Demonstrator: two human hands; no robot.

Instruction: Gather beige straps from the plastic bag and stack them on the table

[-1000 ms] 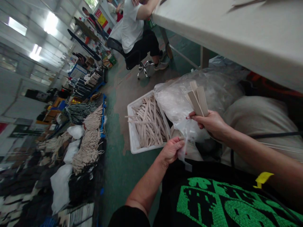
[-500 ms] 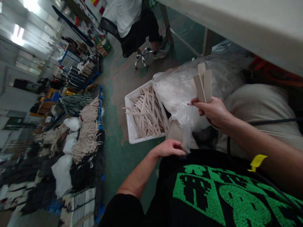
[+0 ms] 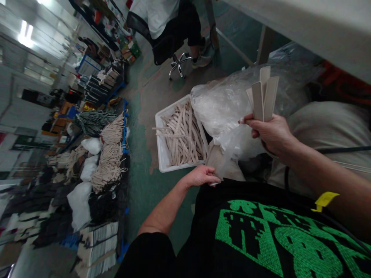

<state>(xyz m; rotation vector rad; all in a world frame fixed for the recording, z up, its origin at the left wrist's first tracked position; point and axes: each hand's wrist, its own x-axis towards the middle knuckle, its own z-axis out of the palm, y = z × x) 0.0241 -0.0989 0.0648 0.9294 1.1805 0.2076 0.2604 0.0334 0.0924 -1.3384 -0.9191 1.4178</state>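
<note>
My right hand [image 3: 274, 133] is closed around several flat beige fabric strips [image 3: 269, 98], which stick up in a loose fan above the fingers. A tiny pale bit shows by its fingertips, too small to name. Lower and to the left, my left hand [image 3: 200, 176] pinches the edge of a clear plastic bag [image 3: 223, 110]. The bag's film stretches from those fingers up toward the right hand, and its bulk lies crumpled behind. Left of the bag stands a white plastic tub [image 3: 162, 156] with many tangled beige strips [image 3: 184, 135] in it, one end hanging over the rim.
A worktable [image 3: 313, 27] edge runs across the upper right. Full beige sacks [image 3: 330, 123] lie below it, with a dark cord across them. A person in a white top [image 3: 162, 17] sits on a wheeled chair ahead. Bundled cords [image 3: 108, 166] and other stacked goods line the left.
The view has shifted slightly. My hands have drawn a little farther apart, the right one with the strips moving right and the left one moving left with the bag's edge.
</note>
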